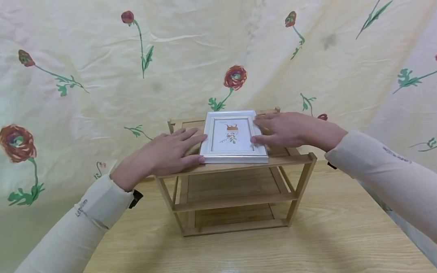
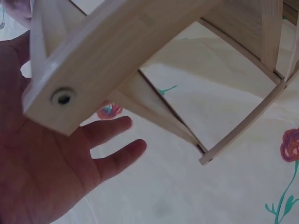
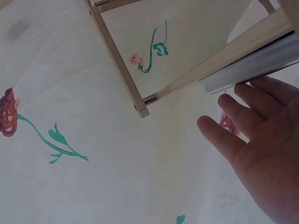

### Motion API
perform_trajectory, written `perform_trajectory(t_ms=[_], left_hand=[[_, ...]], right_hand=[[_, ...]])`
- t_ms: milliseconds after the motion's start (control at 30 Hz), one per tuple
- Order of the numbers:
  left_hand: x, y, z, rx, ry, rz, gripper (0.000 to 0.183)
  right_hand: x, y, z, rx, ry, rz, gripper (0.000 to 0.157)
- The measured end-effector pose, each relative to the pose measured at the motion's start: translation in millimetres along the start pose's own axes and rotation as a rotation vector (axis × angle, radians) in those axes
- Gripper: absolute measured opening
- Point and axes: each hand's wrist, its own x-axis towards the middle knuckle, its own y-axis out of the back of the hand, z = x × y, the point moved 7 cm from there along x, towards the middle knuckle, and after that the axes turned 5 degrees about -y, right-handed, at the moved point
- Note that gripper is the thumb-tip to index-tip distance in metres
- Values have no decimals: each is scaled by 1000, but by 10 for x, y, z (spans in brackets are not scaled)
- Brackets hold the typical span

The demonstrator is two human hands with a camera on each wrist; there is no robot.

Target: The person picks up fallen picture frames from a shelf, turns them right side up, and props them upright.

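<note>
A white picture frame [image 1: 237,157] lies face up on the top shelf of a small wooden rack [image 1: 236,201]. Behind its glazing shows a print [image 1: 231,132] with an orange pot shape and leafy sprigs. My left hand [image 1: 169,153] is at the frame's left edge, thumb by the near corner and fingers extended over the shelf. Along the right edge, my right hand [image 1: 291,129] touches the border with its thumb and fingertips. In the right wrist view the frame's pale side [image 3: 252,65] runs just above the fingers. The left wrist view shows the rack's bar [image 2: 107,56] over the palm.
The rack has two lower shelves and slanted legs, standing on a wood-grain surface [image 1: 231,258]. A cream cloth [image 1: 185,52] printed with red flowers hangs behind it and along the sides. Light sleeves cover both forearms.
</note>
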Motion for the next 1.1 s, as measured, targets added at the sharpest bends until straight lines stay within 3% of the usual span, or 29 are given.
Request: perform_trajectory(t_ms=[400, 600, 933, 1100], left_hand=[[-39, -3, -138, -25, 30, -22, 62], [-46, 19, -181, 29, 48, -13, 58], [-68, 67, -242, 136, 18, 64, 52], [-77, 72, -287, 143, 25, 80, 51]], right_hand=[[-188, 39, -61, -53, 17, 63, 84], [-287, 34, -116, -84, 50, 115, 83], [-479, 41, -279, -102, 103, 164, 82], [-561, 30, -387, -119, 142, 174, 83]])
